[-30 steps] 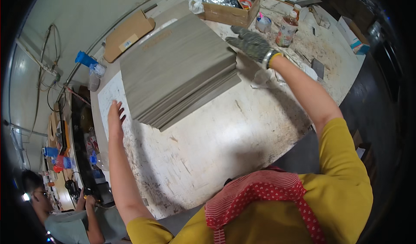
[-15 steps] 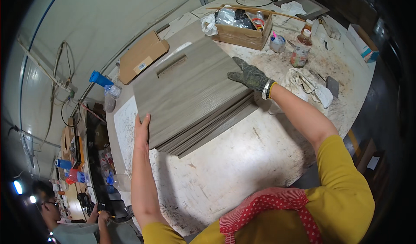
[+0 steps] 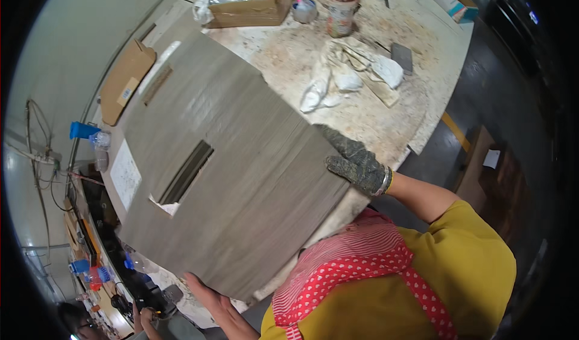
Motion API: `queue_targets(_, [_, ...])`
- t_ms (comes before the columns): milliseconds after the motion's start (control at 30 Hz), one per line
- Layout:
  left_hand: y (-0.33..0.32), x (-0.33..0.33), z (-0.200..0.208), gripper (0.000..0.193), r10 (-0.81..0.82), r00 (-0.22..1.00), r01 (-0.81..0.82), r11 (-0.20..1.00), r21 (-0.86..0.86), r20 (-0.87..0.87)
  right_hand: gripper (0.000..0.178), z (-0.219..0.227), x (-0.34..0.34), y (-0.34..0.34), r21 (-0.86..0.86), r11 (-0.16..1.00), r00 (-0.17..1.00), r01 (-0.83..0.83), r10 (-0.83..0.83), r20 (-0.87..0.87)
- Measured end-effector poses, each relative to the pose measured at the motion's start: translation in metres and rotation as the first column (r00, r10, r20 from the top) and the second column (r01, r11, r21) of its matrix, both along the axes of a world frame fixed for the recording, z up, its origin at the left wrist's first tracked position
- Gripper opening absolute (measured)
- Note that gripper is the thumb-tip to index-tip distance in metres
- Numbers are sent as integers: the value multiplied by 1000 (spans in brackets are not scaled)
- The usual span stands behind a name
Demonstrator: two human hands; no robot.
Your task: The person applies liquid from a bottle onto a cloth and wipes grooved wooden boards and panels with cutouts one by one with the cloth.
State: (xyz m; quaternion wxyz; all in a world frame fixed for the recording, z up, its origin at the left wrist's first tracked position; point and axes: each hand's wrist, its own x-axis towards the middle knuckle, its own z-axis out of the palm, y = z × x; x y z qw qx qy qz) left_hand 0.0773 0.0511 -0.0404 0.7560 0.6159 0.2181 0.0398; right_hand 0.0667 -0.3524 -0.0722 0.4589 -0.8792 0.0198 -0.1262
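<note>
A grey-brown wood-grain panel (image 3: 259,183) with a rectangular slot tilts close in front of my body. My right hand (image 3: 356,162), in a dark worn glove, grips its right edge, thumb on the top face. At the lower left edge, my bare left hand (image 3: 208,292) holds the panel; part of its fingers is hidden behind the edge. Farther away lies a stack of similar panels (image 3: 202,74), its top one showing a slot-shaped handle recess. Through the held panel's slot, dark layered edges and a bit of white tabletop show.
The stained white table (image 3: 283,68) carries a cardboard box (image 3: 250,14) of wrapped items, a cup (image 3: 304,11), a drink bottle (image 3: 341,14), crumpled rags (image 3: 350,74) and a grey block (image 3: 401,58). Flat cardboard (image 3: 126,80) leans by the wall. A co-worker (image 3: 78,322) is at lower left.
The slotted panel has come off the stack toward my body, both hands moving nearer with it. My view has shifted to the right.
</note>
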Motion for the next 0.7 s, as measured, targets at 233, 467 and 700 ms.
queue_targets(233, [24,-93,-74,48,24,951,-33,999,-23,-309,73,-35,77,-128,-698,702,984,140,-21,177])
queue_targets(467, [-21,-106,-87,43,-91,930,20,980,-197,-357,51,-83,165,-162,-762,643,930,72,-320,-182])
queue_targets(700, [-30,-84,-84,49,-261,891,165,948,-271,-372,38,24,121,-98,-301,942,984,148,-110,140])
